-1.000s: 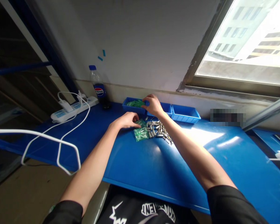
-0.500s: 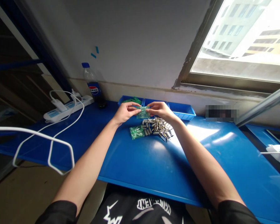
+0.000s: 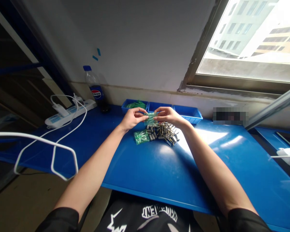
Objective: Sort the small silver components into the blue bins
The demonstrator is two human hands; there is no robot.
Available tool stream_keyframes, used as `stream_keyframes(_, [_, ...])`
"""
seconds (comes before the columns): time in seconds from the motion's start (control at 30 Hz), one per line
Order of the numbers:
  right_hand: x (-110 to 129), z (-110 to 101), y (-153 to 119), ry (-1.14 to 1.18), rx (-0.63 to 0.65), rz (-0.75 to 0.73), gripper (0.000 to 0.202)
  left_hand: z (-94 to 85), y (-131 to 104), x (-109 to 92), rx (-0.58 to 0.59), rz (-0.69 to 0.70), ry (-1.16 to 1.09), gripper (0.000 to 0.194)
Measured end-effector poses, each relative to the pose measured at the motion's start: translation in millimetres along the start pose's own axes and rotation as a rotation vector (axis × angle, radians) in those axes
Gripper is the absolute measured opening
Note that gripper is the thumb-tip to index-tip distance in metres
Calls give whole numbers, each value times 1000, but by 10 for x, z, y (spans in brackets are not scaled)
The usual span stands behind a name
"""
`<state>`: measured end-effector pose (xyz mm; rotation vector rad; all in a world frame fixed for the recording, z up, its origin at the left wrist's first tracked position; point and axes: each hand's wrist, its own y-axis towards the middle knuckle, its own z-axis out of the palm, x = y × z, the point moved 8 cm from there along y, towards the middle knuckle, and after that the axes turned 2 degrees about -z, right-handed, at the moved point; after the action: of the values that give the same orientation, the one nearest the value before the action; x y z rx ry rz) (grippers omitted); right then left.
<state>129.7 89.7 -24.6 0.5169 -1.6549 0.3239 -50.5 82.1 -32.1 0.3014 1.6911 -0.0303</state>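
Between my two hands is a small clear green plastic bag (image 3: 150, 119) with small pieces inside. My left hand (image 3: 134, 118) pinches its left upper edge between thumb and fingers. On the other side, my right hand (image 3: 168, 116) pinches the right upper edge. Just below on the table lies a second green bag (image 3: 141, 137), flat, holding small pale pieces. Beside it is a heap of small metal pins (image 3: 168, 131), gold and silver, mixed with grey and black cylinders (image 3: 153, 136). What exactly the bags contain is too small to tell.
Three joined blue bins stand against the wall; the left bin (image 3: 123, 109) holds green bags, and the right bin (image 3: 192, 119) is at the far end. A cola bottle (image 3: 96, 91) and a white power strip (image 3: 55, 121) with cables are on the left of the blue table (image 3: 145, 174).
Both hands and the held bag have shifted slightly to the right. The bag is still pinched at both sides, while the heap and the lying bag stay in place.
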Motion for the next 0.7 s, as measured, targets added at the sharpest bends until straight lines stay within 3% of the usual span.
stream_keyframes(0.3, [14,-44,34,-49,-81,-91,52,28,-15,-6,4,-8,-61,46])
stream_keyframes(0.5, [-28,-14,40,-52,-97,-56,54,13,3,27,-41,9,-64,43])
stream_keyframes(0.6, [-11,-64,64,-94,-169,-90,53,-31,14,26,-32,-7,-42,45])
stream_keyframes(0.7, [74,-181,132,-211,-322,-171,48,-125,-9,-7,48,-33,127,44])
